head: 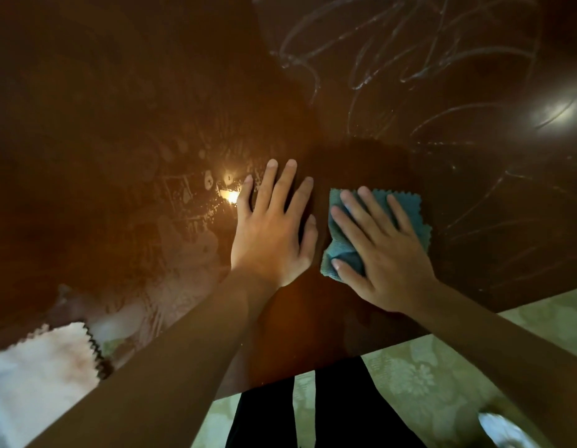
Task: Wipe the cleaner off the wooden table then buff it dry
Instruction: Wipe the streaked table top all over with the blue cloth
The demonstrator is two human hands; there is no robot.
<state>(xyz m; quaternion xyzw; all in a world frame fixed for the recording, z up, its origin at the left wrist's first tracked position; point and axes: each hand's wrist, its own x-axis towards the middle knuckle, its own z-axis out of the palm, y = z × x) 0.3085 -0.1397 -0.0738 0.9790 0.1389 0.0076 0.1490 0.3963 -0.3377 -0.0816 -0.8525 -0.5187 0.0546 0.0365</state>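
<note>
The dark brown wooden table (151, 92) fills most of the view and shines under a lamp's reflection. Whitish squiggly lines of cleaner (393, 50) cover its far right part, and smeared wet patches (184, 227) lie on the left. My right hand (381, 247) presses flat, fingers spread, on a crumpled teal microfibre cloth (410, 205) near the table's front edge. My left hand (271, 227) rests flat on the bare wood just left of the cloth, fingers straight.
A white cloth (38, 376) with a zigzag edge lies at the table's front left corner. Below the table edge a pale green patterned floor (426, 376) shows, with my dark trouser legs (313, 412). A shiny round object (503, 428) sits at the bottom right.
</note>
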